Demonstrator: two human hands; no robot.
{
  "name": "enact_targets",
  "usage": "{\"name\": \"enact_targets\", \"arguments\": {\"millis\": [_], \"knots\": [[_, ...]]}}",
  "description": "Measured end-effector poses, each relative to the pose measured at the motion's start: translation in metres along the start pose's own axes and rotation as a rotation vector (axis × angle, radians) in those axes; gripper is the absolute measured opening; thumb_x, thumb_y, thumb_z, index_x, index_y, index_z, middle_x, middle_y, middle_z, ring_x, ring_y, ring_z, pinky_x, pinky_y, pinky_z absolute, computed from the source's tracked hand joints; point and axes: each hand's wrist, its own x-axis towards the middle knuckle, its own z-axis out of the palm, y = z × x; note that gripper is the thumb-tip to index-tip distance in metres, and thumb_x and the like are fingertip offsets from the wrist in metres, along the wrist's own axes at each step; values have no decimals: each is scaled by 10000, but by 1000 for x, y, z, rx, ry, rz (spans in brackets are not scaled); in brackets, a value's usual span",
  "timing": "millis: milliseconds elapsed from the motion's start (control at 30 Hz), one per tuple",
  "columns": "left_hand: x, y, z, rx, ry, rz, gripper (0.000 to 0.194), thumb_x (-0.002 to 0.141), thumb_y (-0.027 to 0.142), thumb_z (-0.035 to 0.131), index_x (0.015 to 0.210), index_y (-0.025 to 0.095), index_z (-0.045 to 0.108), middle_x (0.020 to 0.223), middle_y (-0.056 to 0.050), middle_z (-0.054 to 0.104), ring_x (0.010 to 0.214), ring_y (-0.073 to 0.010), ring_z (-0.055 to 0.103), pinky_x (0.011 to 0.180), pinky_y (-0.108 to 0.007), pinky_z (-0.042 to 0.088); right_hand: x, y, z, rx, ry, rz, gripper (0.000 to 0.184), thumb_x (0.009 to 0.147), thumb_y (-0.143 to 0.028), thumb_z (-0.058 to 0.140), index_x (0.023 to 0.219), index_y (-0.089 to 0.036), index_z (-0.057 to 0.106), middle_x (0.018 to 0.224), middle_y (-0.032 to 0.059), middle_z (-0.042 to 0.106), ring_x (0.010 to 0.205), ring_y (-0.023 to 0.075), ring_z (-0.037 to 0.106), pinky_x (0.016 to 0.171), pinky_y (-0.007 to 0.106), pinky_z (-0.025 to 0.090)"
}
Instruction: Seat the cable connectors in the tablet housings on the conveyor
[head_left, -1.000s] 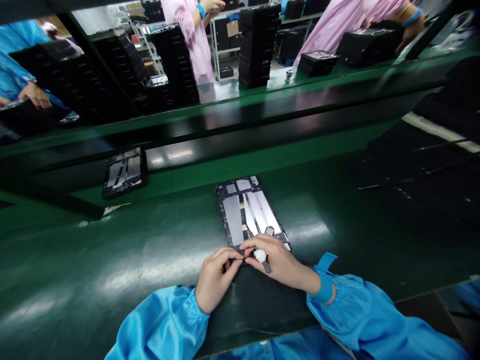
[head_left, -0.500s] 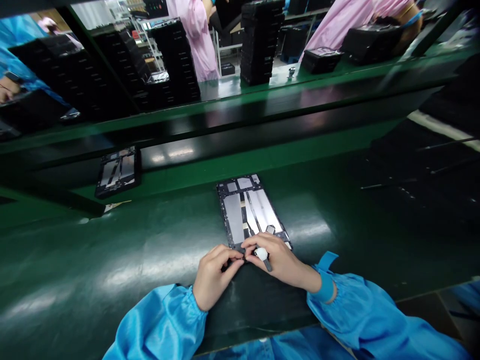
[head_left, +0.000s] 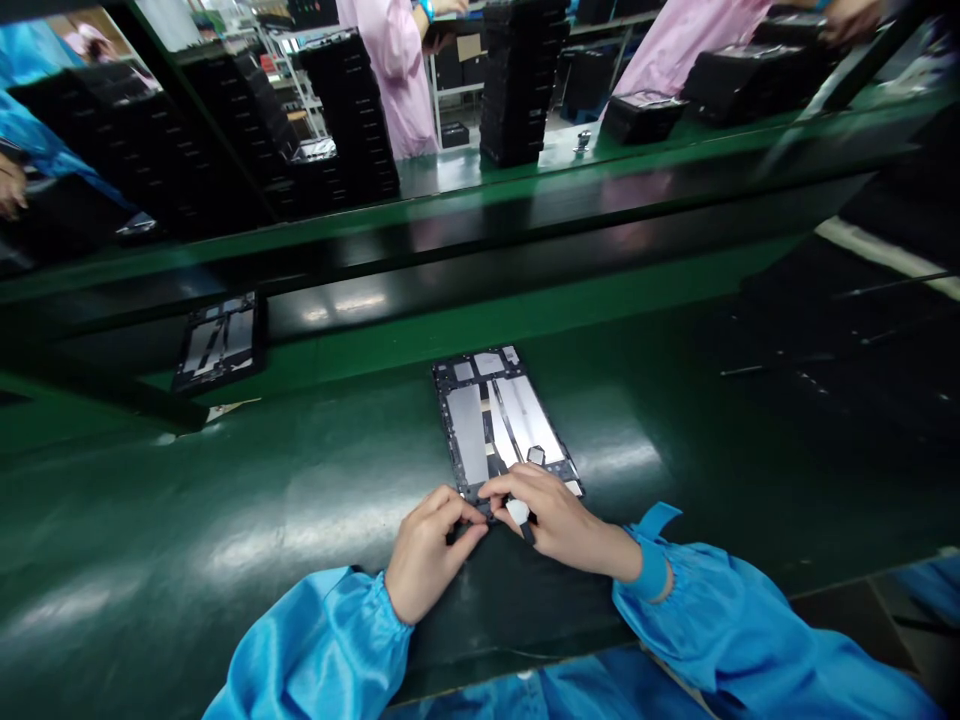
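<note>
An opened tablet (head_left: 469,435) lies on the green bench in front of me, its inner silver plates and dark ribbon cables showing. At its near edge, my left hand (head_left: 435,550) is closed in a pinch. Whatever lies between those fingertips is too small to make out. My right hand (head_left: 551,510) rests over the near right part of the tablet, fingers curled round a small dark tool with a white part (head_left: 517,512). Its thumb and index fingertips meet close to the left hand's fingertips. A small pale square piece (head_left: 536,456) sits on the tablet above the right knuckles.
A second opened tablet (head_left: 221,345) lies at the left on a dark strip behind the bench. Tall stacks of black trays (head_left: 517,90) stand on the raised shelf. Co-workers in pink and blue sleeves are beyond it. A green post (head_left: 112,390) slants in from the left.
The second tablet at the left has shifted slightly further left. The tool in my right hand has tilted a little; both hands stay at the near edge. Co-workers' arms have moved.
</note>
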Motion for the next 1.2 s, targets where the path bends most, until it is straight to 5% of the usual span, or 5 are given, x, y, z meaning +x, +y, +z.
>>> {"name": "enact_targets", "arguments": {"millis": [233,500,733,933,1200], "knots": [[-13,2,-6,594,104,408,218,972,200,443,1086,178,627,1000,-46,611,830,-138,503,660,-244,406,-4,3,1,-23,-3,-24,412,821,23,502,1178,-178,539,912,48,620,866,189,535,777,307,437],[-17,-11,-14,658,59,527,319,974,152,404,1245,187,569,1188,-63,579,892,-152,497,752,-283,469,-5,5,1,27,4,7,503,779,54,489,1215,-196,517,909,38,623,868,187,545,770,297,460],[-17,-10,-14,703,42,543,370,991,159,343,1300,217,539,1196,-62,568,886,-155,493,738,-283,453,-6,4,4,0,14,-8,512,791,49,449,1238,-194,510,922,48,633,873,193,554,763,307,472],[-17,-7,-7,707,59,476,356,983,154,353,1270,203,557,1134,-80,566,856,-154,507,698,-280,456,-7,-5,-9,123,126,28,156,944,-164,515,1057,-172,622,787,36,662,744,154,611,689,269,490],[-18,-7,-3,653,63,427,328,975,176,381,1242,208,569,1138,-90,550,897,-169,531,717,-288,482,-27,-12,-17,388,27,225,310,989,-238,441,1268,-225,573,957,53,615,668,90,581,578,196,511]]}}
